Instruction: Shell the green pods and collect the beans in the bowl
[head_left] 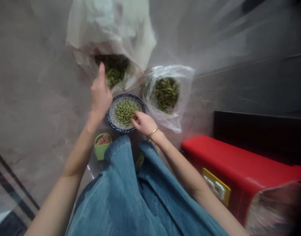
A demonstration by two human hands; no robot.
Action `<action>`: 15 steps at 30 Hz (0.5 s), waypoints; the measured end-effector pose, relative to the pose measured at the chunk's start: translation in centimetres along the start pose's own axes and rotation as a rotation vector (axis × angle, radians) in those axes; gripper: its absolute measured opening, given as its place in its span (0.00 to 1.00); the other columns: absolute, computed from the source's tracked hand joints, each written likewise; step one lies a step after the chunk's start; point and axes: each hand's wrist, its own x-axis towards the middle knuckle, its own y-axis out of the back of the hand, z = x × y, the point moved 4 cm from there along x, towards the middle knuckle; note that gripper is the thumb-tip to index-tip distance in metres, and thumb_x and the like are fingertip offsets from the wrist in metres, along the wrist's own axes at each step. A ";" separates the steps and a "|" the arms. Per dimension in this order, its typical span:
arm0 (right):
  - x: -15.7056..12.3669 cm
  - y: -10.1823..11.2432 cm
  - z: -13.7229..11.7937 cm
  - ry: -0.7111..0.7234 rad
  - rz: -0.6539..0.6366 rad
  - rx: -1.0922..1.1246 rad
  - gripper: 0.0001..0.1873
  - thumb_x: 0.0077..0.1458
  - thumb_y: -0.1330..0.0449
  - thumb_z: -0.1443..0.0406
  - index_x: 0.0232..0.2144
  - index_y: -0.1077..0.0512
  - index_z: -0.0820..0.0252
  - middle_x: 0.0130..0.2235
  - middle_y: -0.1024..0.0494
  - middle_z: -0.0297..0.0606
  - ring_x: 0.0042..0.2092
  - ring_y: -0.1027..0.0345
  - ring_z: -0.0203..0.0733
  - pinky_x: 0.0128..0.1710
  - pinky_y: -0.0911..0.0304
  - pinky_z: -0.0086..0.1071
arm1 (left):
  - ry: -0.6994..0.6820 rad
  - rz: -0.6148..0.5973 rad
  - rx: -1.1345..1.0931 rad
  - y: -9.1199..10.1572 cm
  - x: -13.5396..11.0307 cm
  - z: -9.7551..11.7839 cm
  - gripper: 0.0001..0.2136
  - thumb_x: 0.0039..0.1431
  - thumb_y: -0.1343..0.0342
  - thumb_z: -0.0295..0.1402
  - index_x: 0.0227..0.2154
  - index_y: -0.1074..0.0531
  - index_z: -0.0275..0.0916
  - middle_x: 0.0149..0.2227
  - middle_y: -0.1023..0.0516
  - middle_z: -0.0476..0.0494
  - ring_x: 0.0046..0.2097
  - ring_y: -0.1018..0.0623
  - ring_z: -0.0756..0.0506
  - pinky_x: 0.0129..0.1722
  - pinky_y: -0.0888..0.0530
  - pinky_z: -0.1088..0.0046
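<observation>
A blue-rimmed bowl of shelled green beans sits on the floor in front of my knees. My right hand rests at the bowl's right rim, fingers pinched together over the beans; what they hold is too small to name. My left hand is raised at the mouth of a white plastic bag of green pods, thumb up and fingers curled; their contents are hidden. A clear plastic bag with more pods lies to the right of the bowl.
A red box with a yellow latch stands at my right, against a dark wall. My feet in green sandals sit just behind the bowl. Grey marble floor spreads to the left.
</observation>
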 end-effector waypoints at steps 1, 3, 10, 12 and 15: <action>0.2 0.7 0.6 0.002 0.064 -0.032 0.14 0.56 0.46 0.62 0.43 0.30 0.63 0.36 0.23 0.44 0.38 0.30 0.43 0.41 0.36 0.35 | 0.016 -0.017 0.026 -0.2 1.0 -0.7 0.26 0.65 0.52 0.46 0.60 0.45 0.37 0.52 0.26 0.44 0.53 0.27 0.46 0.58 0.33 0.62; 0.9 2.9 2.5 0.000 0.239 -0.051 0.16 0.57 0.48 0.63 0.45 0.29 0.63 0.40 0.22 0.47 0.41 0.29 0.44 0.45 0.35 0.36 | 0.066 -0.019 0.079 -0.7 2.6 -1.6 0.30 0.65 0.55 0.48 0.62 0.49 0.34 0.50 0.26 0.42 0.53 0.27 0.45 0.59 0.34 0.56; 4.1 11.1 12.8 -0.261 0.605 -0.213 0.16 0.53 0.46 0.67 0.43 0.27 0.64 0.47 0.23 0.51 0.49 0.32 0.51 0.53 0.40 0.45 | 0.028 -0.030 0.071 -2.1 2.0 -0.2 0.24 0.67 0.56 0.44 0.59 0.44 0.36 0.58 0.32 0.44 0.60 0.32 0.47 0.61 0.36 0.59; 4.7 11.4 14.3 -0.327 0.538 -0.230 0.13 0.52 0.45 0.67 0.39 0.26 0.64 0.45 0.22 0.52 0.48 0.32 0.51 0.52 0.39 0.45 | -0.006 -0.014 0.077 -2.2 0.7 1.1 0.20 0.66 0.55 0.38 0.58 0.41 0.34 0.54 0.28 0.40 0.57 0.29 0.46 0.59 0.33 0.59; 4.6 11.3 14.1 -0.350 0.503 -0.240 0.08 0.53 0.43 0.65 0.34 0.26 0.63 0.42 0.22 0.51 0.46 0.31 0.51 0.50 0.38 0.45 | -0.032 -0.005 0.049 -2.4 -1.2 2.9 0.16 0.65 0.54 0.33 0.54 0.37 0.35 0.49 0.24 0.39 0.53 0.26 0.45 0.57 0.31 0.61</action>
